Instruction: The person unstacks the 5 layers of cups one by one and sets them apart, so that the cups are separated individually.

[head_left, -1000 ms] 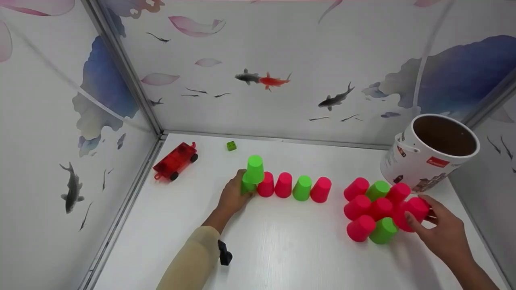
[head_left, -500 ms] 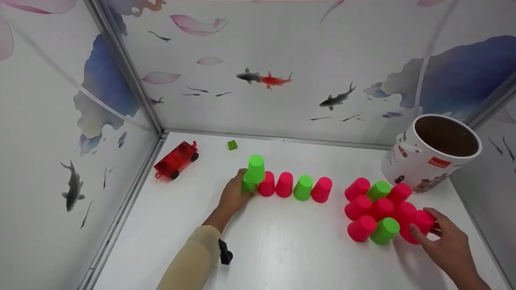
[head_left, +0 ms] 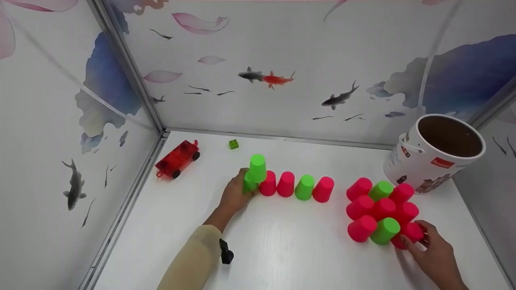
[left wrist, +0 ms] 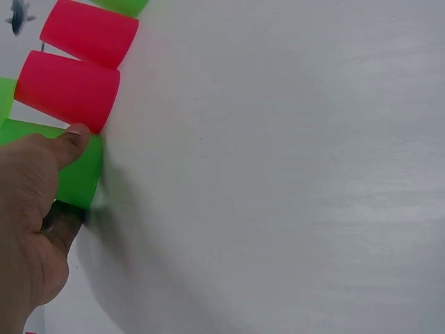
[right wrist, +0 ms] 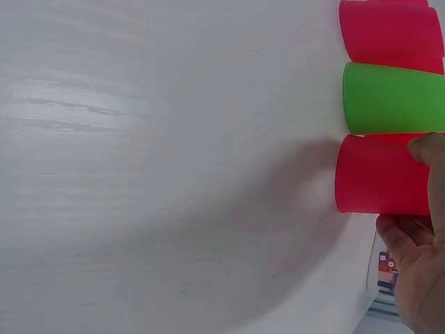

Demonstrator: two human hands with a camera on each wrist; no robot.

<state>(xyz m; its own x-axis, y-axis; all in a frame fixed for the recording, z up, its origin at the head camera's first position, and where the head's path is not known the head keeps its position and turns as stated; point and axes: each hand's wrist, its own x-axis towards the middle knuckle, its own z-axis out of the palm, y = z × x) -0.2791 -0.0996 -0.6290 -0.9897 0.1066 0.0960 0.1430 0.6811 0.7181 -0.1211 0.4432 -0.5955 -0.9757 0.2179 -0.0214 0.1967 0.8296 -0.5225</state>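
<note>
At the left end of a row of upturned cups, my left hand [head_left: 235, 193] grips a green cup [left wrist: 80, 174], thumb on one side and fingers on the other. A second green cup [head_left: 257, 168] stands above it, overlapping the row's end in the head view. The row continues right with a pink-red cup [head_left: 286, 184], a green one [head_left: 304, 187] and others. My right hand [head_left: 433, 249] holds a pink-red cup [right wrist: 382, 175] at the front right corner of a block of cups, beside a green cup [head_left: 385, 231]. Its open end is down, close to the table.
A white paper bucket [head_left: 427, 165] stands at the back right, behind the block. At the back left are a red toy wagon [head_left: 177, 159] and a small green toy brick [head_left: 234, 144]. Printed panels wall in the white table [head_left: 298, 249] at the back and sides.
My right hand has moved the pink-red cup toward me and down, from over the block's right side to its front right corner. The left hand stays on its green cup.
</note>
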